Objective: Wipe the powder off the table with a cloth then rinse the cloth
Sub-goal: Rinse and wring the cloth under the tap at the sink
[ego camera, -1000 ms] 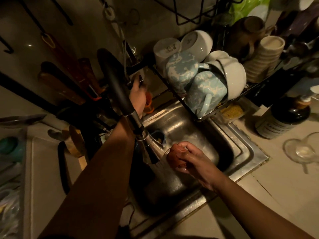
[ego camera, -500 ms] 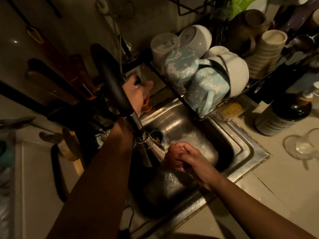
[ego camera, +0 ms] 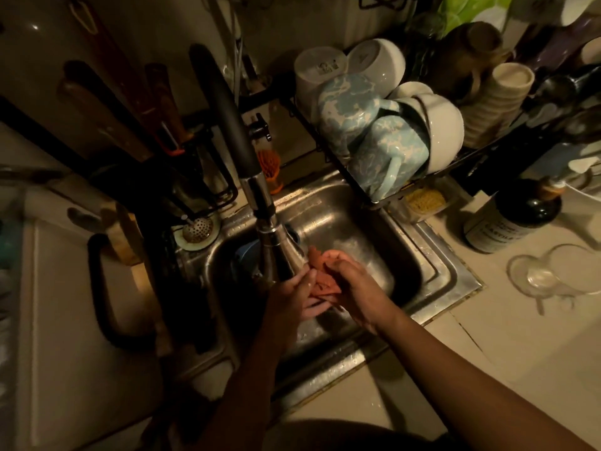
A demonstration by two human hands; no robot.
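1. At a dim kitchen sink (ego camera: 450, 271), a person holds a bunched reddish cloth (ego camera: 322, 279) over the basin, just below the faucet head (ego camera: 279, 242).
2. The right hand (ego camera: 356, 288) curls over the top of the cloth and clamps it. The left hand (ego camera: 291, 296) cups it from beneath, thumb pressed against it.
3. Whether water is running cannot be told in this light. If it is, a hard squeeze so near the spout would likely throw spray onto the counter (ego camera: 487, 353) and wet the surface beside the sink.
4. A soaked cloth is slippery and heavy. A loosened grip could drop it to the bottom of the basin, where loosened powder may have collected.
5. The left hand's knuckles sit close to the faucet head, so a brisk wringing twist could knock them against it.
6. A rack of mugs (ego camera: 387, 148) overhangs the basin's far corner. A glass (ego camera: 546, 275) and a dark bottle (ego camera: 512, 219) stand near the rim, and a careless lift or swing of the right arm could strike them.
7. In such low light, powder left in the cloth's folds would be easy to miss.
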